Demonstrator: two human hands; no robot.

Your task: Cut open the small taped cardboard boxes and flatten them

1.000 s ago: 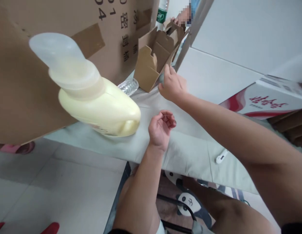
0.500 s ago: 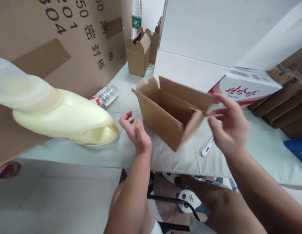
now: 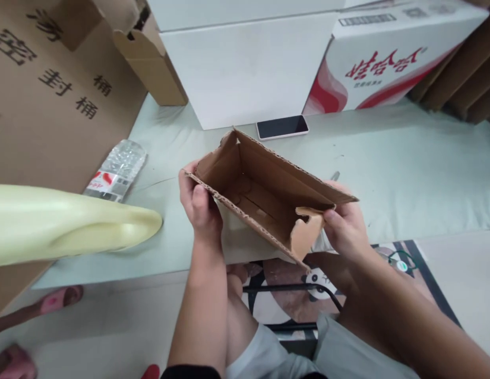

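Note:
Between my hands is a brown cardboard box (image 3: 264,210), its open top tilted toward me so that the inside and bottom show. My left hand (image 3: 199,202) grips its left end, thumb on the near rim and fingers behind the wall. At the right end, my right hand (image 3: 345,221) pinches the corner beside a notched end flap (image 3: 306,231), which bends inward. The box is held above the front part of the pale green surface.
A phone (image 3: 282,127) lies by large white boxes (image 3: 253,73). A red-and-white carton (image 3: 381,63) stands right of them. To the left are a clear bottle (image 3: 118,168), a pale yellow rounded object (image 3: 79,226), a folded cardboard box (image 3: 156,68) and a big printed carton (image 3: 67,121).
My left hand, earlier apart from the box with fingers curled, now grips its left end. The box has tilted toward me. The view has shifted, bringing the phone into sight.

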